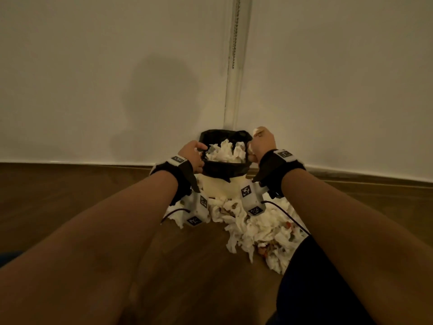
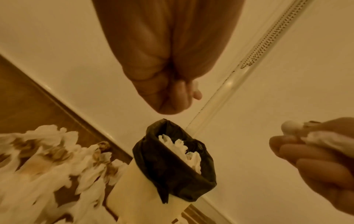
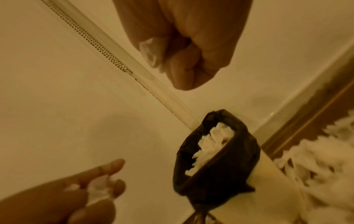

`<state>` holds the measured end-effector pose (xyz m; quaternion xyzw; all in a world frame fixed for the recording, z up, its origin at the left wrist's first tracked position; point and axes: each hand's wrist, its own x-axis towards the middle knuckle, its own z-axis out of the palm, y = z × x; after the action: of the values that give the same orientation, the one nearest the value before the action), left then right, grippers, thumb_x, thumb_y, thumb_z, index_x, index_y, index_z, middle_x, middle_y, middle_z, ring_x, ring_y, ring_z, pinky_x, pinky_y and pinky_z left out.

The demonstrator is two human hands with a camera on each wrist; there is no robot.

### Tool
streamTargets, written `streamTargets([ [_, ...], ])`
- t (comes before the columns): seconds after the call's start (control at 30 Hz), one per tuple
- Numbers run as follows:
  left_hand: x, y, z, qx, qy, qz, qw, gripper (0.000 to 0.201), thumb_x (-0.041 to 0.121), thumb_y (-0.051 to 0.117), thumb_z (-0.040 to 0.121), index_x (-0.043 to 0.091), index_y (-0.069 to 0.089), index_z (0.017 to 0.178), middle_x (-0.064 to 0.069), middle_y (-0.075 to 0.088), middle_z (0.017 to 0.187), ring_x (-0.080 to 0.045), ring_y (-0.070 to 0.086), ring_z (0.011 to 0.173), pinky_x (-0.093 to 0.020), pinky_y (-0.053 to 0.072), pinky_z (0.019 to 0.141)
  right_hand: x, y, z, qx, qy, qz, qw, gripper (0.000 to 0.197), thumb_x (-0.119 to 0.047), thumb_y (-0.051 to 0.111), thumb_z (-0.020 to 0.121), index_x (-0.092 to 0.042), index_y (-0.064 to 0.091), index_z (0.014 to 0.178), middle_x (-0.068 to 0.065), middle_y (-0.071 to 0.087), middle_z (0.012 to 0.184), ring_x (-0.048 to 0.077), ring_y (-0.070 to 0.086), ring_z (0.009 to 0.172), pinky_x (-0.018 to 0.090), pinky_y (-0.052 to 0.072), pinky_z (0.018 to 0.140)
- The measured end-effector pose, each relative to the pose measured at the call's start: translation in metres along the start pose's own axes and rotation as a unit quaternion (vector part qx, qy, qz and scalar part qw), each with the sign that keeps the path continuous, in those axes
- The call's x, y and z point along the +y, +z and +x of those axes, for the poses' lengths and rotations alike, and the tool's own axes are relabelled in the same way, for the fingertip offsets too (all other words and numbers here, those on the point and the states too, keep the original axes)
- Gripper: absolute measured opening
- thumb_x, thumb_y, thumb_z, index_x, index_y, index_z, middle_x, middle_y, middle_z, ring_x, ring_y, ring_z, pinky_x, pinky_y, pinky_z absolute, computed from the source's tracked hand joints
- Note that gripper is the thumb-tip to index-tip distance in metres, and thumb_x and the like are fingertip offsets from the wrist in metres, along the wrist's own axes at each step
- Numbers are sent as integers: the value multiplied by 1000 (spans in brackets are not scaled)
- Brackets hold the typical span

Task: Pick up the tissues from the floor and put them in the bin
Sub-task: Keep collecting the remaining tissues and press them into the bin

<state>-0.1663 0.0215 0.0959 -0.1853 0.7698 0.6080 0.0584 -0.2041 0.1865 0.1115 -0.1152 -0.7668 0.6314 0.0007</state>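
Your left hand (image 1: 192, 156) sits at the left rim of the bin (image 1: 222, 181), fingers curled over the black liner (image 1: 225, 168); from the right wrist camera a bit of tissue shows between its fingers, though whether it also grips the liner you cannot tell. The bin stands against the wall (image 1: 93, 78), heaped with tissues (image 1: 226, 152) up to its rim. Your right hand (image 1: 263, 141) hovers at the right rim, closed into a fist around a tissue wad (image 3: 151, 50). More tissues (image 1: 262, 228), some stained, lie piled on the floor (image 1: 70, 188) before the bin, toward your right.
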Motion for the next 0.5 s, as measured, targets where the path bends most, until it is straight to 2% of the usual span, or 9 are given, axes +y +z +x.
streamTargets([
  [0.03, 6, 0, 3, 0, 13, 25, 1000, 29, -3, 30, 93, 14, 52, 102, -11, 47, 81, -23, 41, 58, -17, 38, 41, 0, -5, 6, 7, -12, 3, 1000, 35, -6, 41, 92, -4, 48, 126, 17, 60, 105, 36, 61, 94, 37, 52, 73],
  [0.07, 9, 3, 12, 3, 14, 102, 995, 33, -6, 33, 93, 11, 52, 114, -14, 53, 94, -29, 52, 75, -22, 47, 57, 2, -8, 10, 11, -4, 8, 1000, 35, -7, 40, 92, -3, 50, 126, 9, 59, 92, 31, 61, 86, 34, 50, 72],
  [0.1, 17, 2, 18, 27, 12, 104, 994, 36, -6, 36, 93, 6, 49, 124, -16, 54, 115, -33, 54, 99, -29, 49, 78, 4, -11, 15, 17, 5, 7, 1000, 35, -8, 39, 93, -2, 52, 125, 2, 54, 79, 23, 58, 74, 32, 49, 69],
  [0.17, 30, 5, 25, 44, 39, 181, 982, 42, -2, 40, 94, 1, 38, 136, -17, 38, 142, -32, 38, 129, -35, 36, 105, 10, -17, 22, 34, 16, -14, 999, 32, -9, 43, 92, 1, 55, 120, -3, 50, 73, 17, 53, 72, 33, 49, 75],
  [0.23, 37, 9, 34, 24, 79, 222, 972, 45, -2, 39, 95, 0, 33, 140, -20, 32, 145, -33, 32, 134, -37, 29, 109, 12, -19, 24, 19, 25, -59, 998, 23, -10, 54, 89, 3, 59, 107, 7, 59, 91, 22, 59, 96, 29, 47, 82],
  [0.3, 38, 15, 46, -3, 101, 261, 960, 48, -6, 34, 95, 0, 30, 142, -21, 29, 147, -33, 31, 135, -36, 25, 111, 15, -17, 32, 20, 25, -139, 990, 12, -12, 59, 87, 0, 59, 91, 11, 57, 95, 29, 57, 109, 23, 45, 76],
  [0.4, 29, 24, 61, -39, 119, 339, 932, 45, -3, 28, 97, 3, 33, 142, -18, 33, 147, -33, 34, 134, -36, 27, 111, 14, -7, 43, 27, 23, -152, 988, 8, -12, 53, 90, -6, 56, 85, 6, 50, 78, 31, 58, 107, 26, 41, 75],
  [0.47, 19, 32, 75, -45, 120, 329, 936, 44, 1, 28, 98, 7, 39, 139, -18, 39, 143, -34, 39, 130, -36, 32, 109, 19, 3, 52, 13, 11, -191, 982, 10, -12, 56, 89, -5, 54, 83, 14, 60, 96, 31, 59, 105, 29, 40, 75],
  [0.5, 16, 34, 79, -41, 126, 337, 932, 43, 3, 29, 98, 7, 39, 140, -19, 39, 143, -34, 41, 128, -37, 33, 108, 21, 8, 54, 7, 24, -186, 982, 14, -15, 57, 88, -2, 57, 95, 17, 62, 109, 32, 59, 107, 31, 44, 78],
])
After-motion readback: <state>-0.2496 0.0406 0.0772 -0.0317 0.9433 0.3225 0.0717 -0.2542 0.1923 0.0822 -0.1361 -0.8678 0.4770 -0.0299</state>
